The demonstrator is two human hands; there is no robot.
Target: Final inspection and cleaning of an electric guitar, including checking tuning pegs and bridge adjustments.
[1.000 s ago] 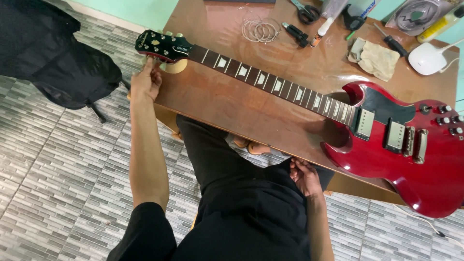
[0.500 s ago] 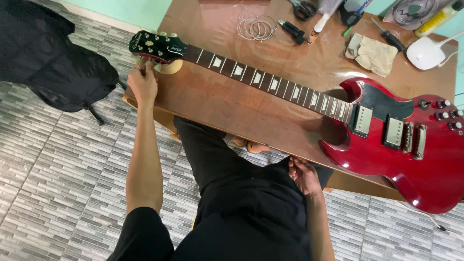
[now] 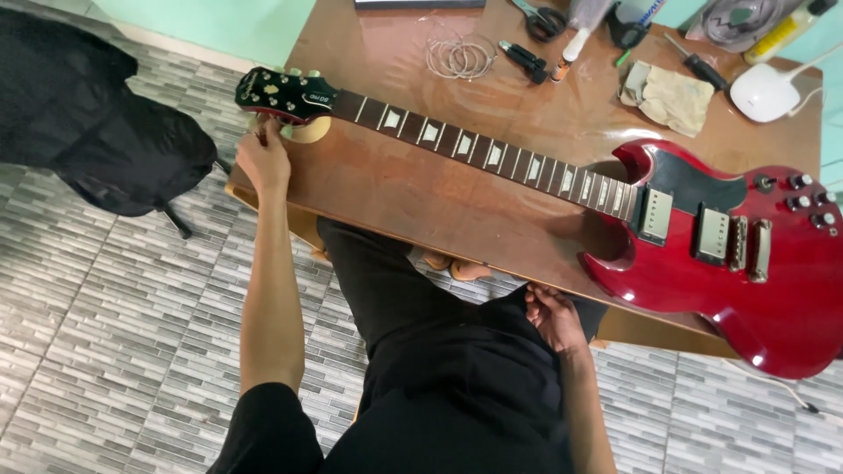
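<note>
On a brown wooden table, a cherry-red electric guitar lies face up, its body toward three o'clock and its dark headstock toward ten o'clock, overhanging the table's left end. The neck rests on a pale round support just beneath the headstock.

The person's left hand reaches up to the headstock's near edge, fingers curled around the tuning pegs there; exactly which peg is pinched cannot be told. The right hand sits low at six o'clock, below the table edge and just under the guitar's lower horn, fingers loosely bent and holding nothing visible, resting against dark trousers.

At twelve o'clock on the tabletop lies a coil of guitar strings, with black-handled cutters just beside it and scissors farther back. Toward one o'clock sits a crumpled beige cloth, a screwdriver near it, and a white rounded device with a cable at two o'clock. A black bag rests on the grey tiled floor at nine o'clock, well apart from the table.
</note>
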